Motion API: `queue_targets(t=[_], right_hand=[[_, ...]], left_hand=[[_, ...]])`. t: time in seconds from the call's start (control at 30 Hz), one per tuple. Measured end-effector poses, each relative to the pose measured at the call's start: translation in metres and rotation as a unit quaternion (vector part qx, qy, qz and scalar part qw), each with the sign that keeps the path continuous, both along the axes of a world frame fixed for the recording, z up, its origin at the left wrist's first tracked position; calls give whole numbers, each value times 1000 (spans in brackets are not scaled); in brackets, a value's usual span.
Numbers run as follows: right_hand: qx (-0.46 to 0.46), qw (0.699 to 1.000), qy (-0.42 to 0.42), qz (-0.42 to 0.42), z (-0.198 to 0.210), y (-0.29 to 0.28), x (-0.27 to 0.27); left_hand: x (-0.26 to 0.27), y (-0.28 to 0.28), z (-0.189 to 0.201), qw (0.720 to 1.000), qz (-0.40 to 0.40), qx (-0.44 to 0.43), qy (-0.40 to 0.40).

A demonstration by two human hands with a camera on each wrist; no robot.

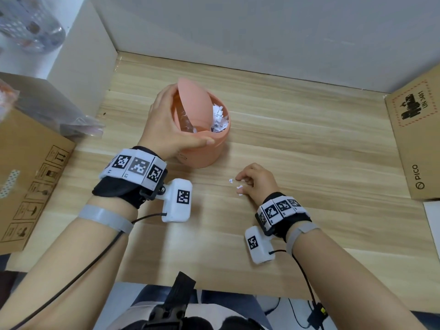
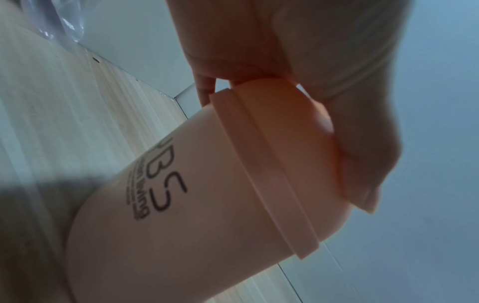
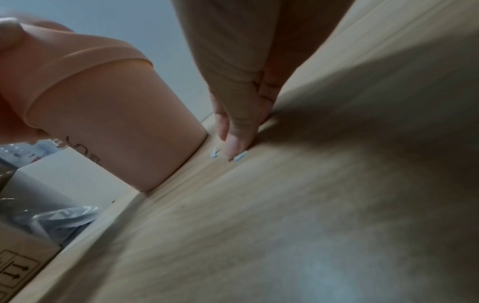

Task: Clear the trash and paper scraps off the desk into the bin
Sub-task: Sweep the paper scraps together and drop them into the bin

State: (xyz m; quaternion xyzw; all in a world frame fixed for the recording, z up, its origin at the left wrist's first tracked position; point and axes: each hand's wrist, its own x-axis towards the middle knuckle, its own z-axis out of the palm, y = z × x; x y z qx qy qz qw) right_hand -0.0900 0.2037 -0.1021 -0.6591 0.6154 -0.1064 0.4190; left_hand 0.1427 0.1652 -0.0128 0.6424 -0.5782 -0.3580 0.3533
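A peach-pink bin (image 1: 204, 151) stands on the wooden desk (image 1: 309, 144) left of centre. Its swing lid (image 1: 192, 101) is tipped up, and white paper scraps (image 1: 219, 120) lie inside. My left hand (image 1: 169, 125) grips the bin's top, thumb on the near rim and fingers at the far left by the lid. The left wrist view shows that hand (image 2: 350, 106) clasping the bin (image 2: 194, 205). My right hand (image 1: 254, 184) rests on the desk right of the bin, fingers curled, pinching at a small white scrap (image 1: 239, 187). Two more scraps (image 1: 231, 180) lie beside it, and the right wrist view shows the fingertips (image 3: 233, 141) on a scrap (image 3: 240, 156).
A cardboard box (image 1: 31, 177) with a plastic bag (image 1: 73, 115) on it borders the desk on the left. Another cardboard box (image 1: 414, 144) stands at the right edge. A white wall closes the back, and the desk's front edge is near my lap.
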Motion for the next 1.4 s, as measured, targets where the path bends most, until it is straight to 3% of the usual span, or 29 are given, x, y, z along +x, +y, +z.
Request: queue_targets(t=[0.37, 0.57, 0.67, 0.73, 1.0, 1.13, 1.33, 1.4], right_hand=[[-20, 986, 126, 112, 3, 3, 6], [-28, 983, 123, 136, -2, 7, 9], [24, 995, 79, 52, 2, -5, 4], [-8, 999, 49, -1, 6, -7, 4], [-3, 992, 81, 95, 3, -5, 21], [-52, 985, 103, 132, -3, 0, 21], [-49, 972, 151, 172, -3, 0, 26], [-23, 978, 147, 145, 7, -8, 27]], left_hand=[[0, 1, 2, 1000, -2, 7, 2], [-1, 0, 2, 1000, -2, 12, -1], [-1, 0, 2, 1000, -3, 11, 0], [-1, 0, 2, 1000, -3, 12, -1], [0, 0, 1, 1000, -3, 14, -3], [0, 0, 1, 1000, -4, 13, -2], [0, -1, 1, 1000, -6, 9, -3], [0, -1, 1, 1000, -6, 9, -4]])
